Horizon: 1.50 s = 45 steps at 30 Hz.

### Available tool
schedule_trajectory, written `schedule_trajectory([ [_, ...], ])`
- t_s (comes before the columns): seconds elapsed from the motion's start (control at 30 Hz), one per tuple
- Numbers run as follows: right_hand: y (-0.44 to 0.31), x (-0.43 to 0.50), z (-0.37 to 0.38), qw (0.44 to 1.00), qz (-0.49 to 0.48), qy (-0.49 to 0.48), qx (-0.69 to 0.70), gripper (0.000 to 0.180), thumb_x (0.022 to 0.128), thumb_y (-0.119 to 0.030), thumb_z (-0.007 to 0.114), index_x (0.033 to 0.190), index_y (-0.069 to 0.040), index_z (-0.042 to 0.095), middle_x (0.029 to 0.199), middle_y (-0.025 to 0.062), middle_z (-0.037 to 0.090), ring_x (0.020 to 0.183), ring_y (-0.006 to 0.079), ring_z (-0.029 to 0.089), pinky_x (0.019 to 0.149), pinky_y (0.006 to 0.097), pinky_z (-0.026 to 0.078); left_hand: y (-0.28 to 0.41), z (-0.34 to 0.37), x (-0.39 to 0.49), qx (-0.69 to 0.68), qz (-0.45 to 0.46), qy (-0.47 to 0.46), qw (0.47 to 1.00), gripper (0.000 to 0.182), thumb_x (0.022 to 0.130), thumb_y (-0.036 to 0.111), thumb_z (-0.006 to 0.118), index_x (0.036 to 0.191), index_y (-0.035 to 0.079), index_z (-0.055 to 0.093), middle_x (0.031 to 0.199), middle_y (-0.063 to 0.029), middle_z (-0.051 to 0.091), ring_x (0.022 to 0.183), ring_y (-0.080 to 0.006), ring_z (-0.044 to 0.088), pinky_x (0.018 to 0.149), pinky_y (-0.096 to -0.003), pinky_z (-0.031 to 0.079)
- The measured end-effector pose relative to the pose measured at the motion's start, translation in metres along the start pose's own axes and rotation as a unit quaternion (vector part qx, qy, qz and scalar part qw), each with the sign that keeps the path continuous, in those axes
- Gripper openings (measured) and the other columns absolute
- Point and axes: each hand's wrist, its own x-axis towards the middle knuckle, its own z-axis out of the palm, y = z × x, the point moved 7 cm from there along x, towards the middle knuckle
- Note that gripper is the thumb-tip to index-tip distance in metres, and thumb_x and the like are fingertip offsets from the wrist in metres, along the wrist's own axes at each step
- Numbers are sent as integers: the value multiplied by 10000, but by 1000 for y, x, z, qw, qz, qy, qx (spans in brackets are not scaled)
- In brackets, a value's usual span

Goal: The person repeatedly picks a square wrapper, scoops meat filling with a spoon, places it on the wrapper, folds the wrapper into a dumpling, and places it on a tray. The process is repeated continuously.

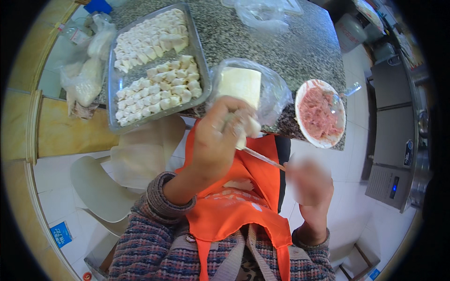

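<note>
My left hand [221, 130] holds a pale dough wrapper [252, 127], crumpled between its fingers at the counter's front edge. My right hand [311, 182] is blurred, but its fingers grip a thin flat stick [263, 158] whose far tip reaches the dough under my left hand. Just beyond my left hand, a stack of square dough wrappers [240, 82] lies on a clear plastic bag [277, 89]. To the right is a white oval plate [301, 121] of pink minced meat [318, 112], with a clear-handled utensil [337, 102] resting in it.
A metal tray [135, 75] holds rows of filled wontons [158, 91] at the left, its near corner overhanging the granite counter [295, 45]. Plastic bags [86, 73] sit beyond its left side. Below stands a pale chair [102, 186]. Steel kitchen equipment [390, 133] lines the right.
</note>
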Motion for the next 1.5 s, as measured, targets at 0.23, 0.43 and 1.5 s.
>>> schedule_trajectory([
  [0.23,9,-8,-8,998,5,63,27,364,846,136,588,1142,3,753,804,116,647,728,194,642,641,279,480,71,-137,82,454,221,62,861,204,1007,164,512,1044,14,645,949,-155,624,896,-294,637,793,-361,514],
  [0.43,21,-24,-21,995,43,86,3,257,924,76,615,1137,17,747,795,105,641,714,189,628,635,276,470,45,-229,132,682,50,-85,724,260,885,33,570,1125,13,669,1138,-239,645,1064,-418,636,967,-452,503],
  [1.5,44,-8,-77,940,77,141,-300,371,856,137,645,1154,-54,755,789,108,596,675,231,614,615,331,493,-1,19,62,545,254,-160,783,105,864,39,692,933,14,617,874,-163,621,844,-375,619,743,-442,499],
])
